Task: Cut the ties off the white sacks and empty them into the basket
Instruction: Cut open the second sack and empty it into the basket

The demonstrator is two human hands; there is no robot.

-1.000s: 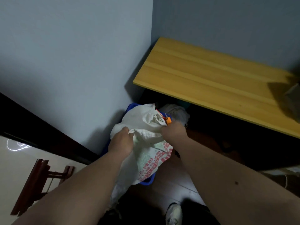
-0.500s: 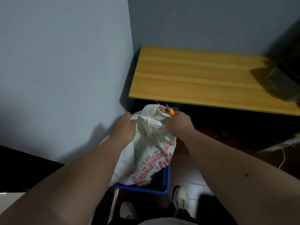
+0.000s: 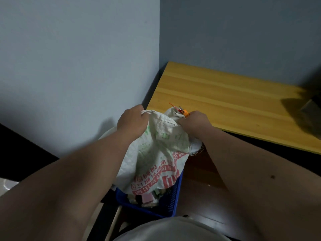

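A white woven sack (image 3: 156,153) with red and green print hangs upside down over a blue plastic basket (image 3: 172,204) on the floor. My left hand (image 3: 132,121) grips the sack's upper left corner. My right hand (image 3: 194,121) grips the upper right corner, and an orange-handled cutter (image 3: 183,112) with a red tie end sticks out above its fingers. Pink and dark items (image 3: 147,198) lie in the basket under the sack's open mouth.
A yellow wooden tabletop (image 3: 225,105) stands to the right in the corner, with a dark box (image 3: 311,108) at its far right. A grey-blue wall is close on the left. Dark wooden floor (image 3: 205,188) lies right of the basket.
Both hands have lifted the sack higher above the basket, and items now show in the basket below its mouth. The view has tilted down and to the left.
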